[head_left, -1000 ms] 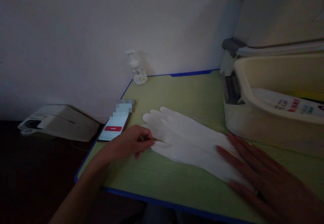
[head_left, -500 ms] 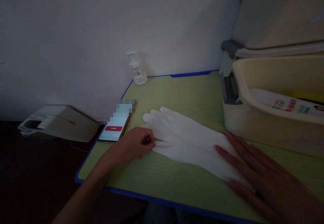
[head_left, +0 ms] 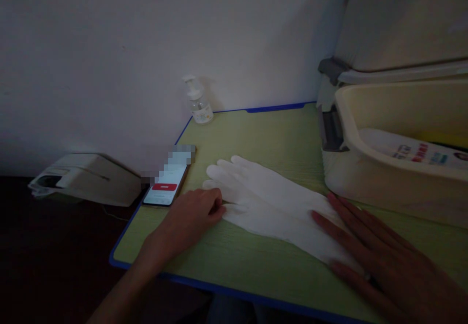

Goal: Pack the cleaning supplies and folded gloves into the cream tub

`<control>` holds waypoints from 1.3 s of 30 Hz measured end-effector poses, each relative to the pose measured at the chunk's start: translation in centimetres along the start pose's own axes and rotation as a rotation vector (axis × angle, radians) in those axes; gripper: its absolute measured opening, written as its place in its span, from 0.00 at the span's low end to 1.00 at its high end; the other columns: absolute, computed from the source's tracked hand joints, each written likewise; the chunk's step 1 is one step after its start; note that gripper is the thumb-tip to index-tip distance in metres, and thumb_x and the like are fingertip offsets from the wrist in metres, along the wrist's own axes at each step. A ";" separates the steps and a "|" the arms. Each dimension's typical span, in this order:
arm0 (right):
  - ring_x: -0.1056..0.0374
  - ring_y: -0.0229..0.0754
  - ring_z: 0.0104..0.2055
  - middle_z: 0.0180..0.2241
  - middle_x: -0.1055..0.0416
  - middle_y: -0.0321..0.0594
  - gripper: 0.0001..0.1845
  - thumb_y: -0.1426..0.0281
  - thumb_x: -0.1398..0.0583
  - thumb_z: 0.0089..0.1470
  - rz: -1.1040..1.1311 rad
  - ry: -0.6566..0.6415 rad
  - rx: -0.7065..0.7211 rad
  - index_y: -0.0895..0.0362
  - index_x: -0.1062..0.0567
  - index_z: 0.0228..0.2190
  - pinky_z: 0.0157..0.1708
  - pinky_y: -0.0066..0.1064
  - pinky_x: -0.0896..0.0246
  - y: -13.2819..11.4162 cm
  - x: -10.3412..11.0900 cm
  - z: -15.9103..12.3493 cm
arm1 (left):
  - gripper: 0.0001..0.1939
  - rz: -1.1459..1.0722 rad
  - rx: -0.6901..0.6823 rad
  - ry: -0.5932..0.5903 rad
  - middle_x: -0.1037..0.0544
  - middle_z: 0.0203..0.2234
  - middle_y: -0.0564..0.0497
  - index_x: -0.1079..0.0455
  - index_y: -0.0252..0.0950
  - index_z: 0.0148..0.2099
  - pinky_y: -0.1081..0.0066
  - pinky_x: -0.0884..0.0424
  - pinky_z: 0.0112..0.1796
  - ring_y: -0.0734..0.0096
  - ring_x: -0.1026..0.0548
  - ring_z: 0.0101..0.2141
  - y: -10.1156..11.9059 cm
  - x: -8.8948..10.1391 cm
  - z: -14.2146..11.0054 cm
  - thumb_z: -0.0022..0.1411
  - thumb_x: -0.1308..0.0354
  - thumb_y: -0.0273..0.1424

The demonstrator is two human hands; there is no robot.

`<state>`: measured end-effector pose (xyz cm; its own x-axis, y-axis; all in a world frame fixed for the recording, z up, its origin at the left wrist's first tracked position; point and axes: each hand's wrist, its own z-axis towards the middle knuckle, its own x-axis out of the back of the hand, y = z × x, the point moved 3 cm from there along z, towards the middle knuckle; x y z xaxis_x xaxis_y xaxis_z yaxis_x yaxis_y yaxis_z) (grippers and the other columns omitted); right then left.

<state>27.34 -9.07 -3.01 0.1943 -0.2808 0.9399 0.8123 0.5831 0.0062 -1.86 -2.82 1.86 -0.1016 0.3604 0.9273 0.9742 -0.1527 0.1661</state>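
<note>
A white glove (head_left: 270,197) lies flat on the green tabletop (head_left: 256,265), its fingers pointing to the upper left and its cuff to the lower right. At the tip of the glove's thumb, my left hand (head_left: 190,212) is closed in a pinch, thumb against curled forefinger. Across the cuff rests my right hand (head_left: 387,260), palm down with the fingers spread, hiding the glove's open end.
A phone (head_left: 164,182) with a lit screen lies left of the glove. Behind stands a clear pump bottle (head_left: 201,109) by the wall. On the right is a cream storage bin (head_left: 380,172) holding a white package (head_left: 413,148). A white box-shaped object (head_left: 98,177) sits beyond the table's left edge.
My left hand has shifted very slightly at the glove's thumb, and the thumb looks a little straighter. My right hand and the rest of the glove stay in place.
</note>
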 end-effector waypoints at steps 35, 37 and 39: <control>0.42 0.57 0.58 0.62 0.46 0.48 0.33 0.58 0.52 0.58 -0.104 0.107 0.111 0.56 0.48 0.62 0.44 0.49 0.31 -0.4 1.1 0.6 | 0.12 -0.163 -0.436 0.516 0.32 0.34 0.50 0.33 0.35 0.34 0.71 0.32 0.38 0.71 0.31 0.36 0.1 -2.0 -1.8 0.64 0.57 0.22; 0.46 0.58 0.61 0.63 0.49 0.45 0.33 0.60 0.51 0.58 -0.085 0.136 0.131 0.55 0.49 0.62 0.47 0.50 0.33 -0.3 1.3 0.2 | 0.13 -0.136 -0.477 0.496 0.32 0.34 0.50 0.33 0.36 0.36 0.72 0.32 0.39 0.71 0.31 0.37 0.4 -2.1 -1.9 0.65 0.58 0.21; 0.47 0.56 0.61 0.64 0.51 0.42 0.32 0.63 0.49 0.58 -0.084 0.129 0.180 0.53 0.49 0.62 0.48 0.48 0.34 -0.2 1.2 -0.6 | 0.13 -0.112 -0.504 0.440 0.30 0.34 0.51 0.32 0.37 0.37 0.73 0.31 0.38 0.72 0.31 0.37 0.7 -2.2 -1.9 0.65 0.58 0.22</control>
<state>27.73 -9.95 -2.03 0.2086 -0.4224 0.8821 0.7198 0.6769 0.1539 -1.37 -5.49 0.63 -0.3731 0.0069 0.9278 0.7511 -0.5848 0.3064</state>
